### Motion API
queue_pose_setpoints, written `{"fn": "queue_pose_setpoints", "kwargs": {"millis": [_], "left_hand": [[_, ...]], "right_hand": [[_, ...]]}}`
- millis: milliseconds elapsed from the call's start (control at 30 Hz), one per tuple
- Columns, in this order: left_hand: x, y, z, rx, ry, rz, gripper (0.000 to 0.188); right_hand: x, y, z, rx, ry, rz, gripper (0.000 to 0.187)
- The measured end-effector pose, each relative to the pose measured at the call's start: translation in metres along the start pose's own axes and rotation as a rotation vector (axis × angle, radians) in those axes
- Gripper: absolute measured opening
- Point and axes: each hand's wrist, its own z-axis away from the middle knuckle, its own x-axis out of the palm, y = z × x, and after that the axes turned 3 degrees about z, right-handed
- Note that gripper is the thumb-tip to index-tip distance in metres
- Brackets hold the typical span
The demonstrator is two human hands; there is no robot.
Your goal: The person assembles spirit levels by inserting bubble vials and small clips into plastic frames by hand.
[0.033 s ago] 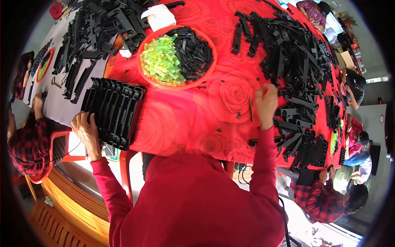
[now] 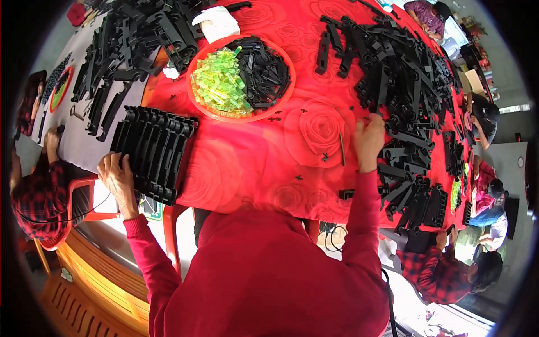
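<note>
Close to the table's left front edge, a row of long black plastic strips (image 2: 154, 154) lies side by side. My left hand (image 2: 117, 177) is on its outer end, with bent fingers closed over the edge. On the other side, my right hand (image 2: 369, 140) reaches to the near edge of a big pile of black plastic parts (image 2: 415, 84). Its fingers are somewhat apart and nothing shows in them. Left of that hand lies a thin brownish rod (image 2: 342, 149). A round red tray (image 2: 196, 106) holds translucent yellow-green pieces (image 2: 219, 84) and small black pieces (image 2: 266, 76).
Another heap of black parts (image 2: 135, 45) covers the far left, beside a white crumpled cloth (image 2: 216, 23). Tiny black bits (image 2: 324, 157) dot the red tablecloth (image 2: 252, 163). People in checked shirts sit at left (image 2: 39, 196) and right (image 2: 426, 267). A wooden bench (image 2: 101, 275) stands lower left.
My right hand has shifted slightly right, up against the pile of black parts. My left hand stays on the row of strips.
</note>
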Motion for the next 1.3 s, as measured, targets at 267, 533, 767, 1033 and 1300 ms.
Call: {"fn": "queue_pose_setpoints", "kwargs": {"millis": [267, 533, 767, 1033, 1300], "left_hand": [[-0.027, 0.042, -0.004, -0.015, 0.204, 0.01, 0.034], [-0.045, 0.114, 0.036, 0.194, 0.194, 0.398, 0.027], [-0.03, 0.168, 0.082, 0.261, -0.05, 0.739, 0.03], [-0.008, 0.18, 0.077, 0.261, -0.176, 0.663, 0.056], [0.029, 0.177, 0.083, 0.183, -0.293, 0.694, 0.048]], "right_hand": [[0.045, 0.092, 0.001, 0.143, -0.154, 0.591, 0.025], [-0.02, 0.035, 0.004, -0.012, -0.147, -0.222, 0.017], [-0.028, -0.095, 0.04, -0.409, -0.608, -0.8, 0.011], [0.03, -0.164, 0.061, -0.895, -0.682, -0.718, 0.013], [0.012, -0.161, 0.043, -0.764, -0.597, -0.735, 0.016]]}}
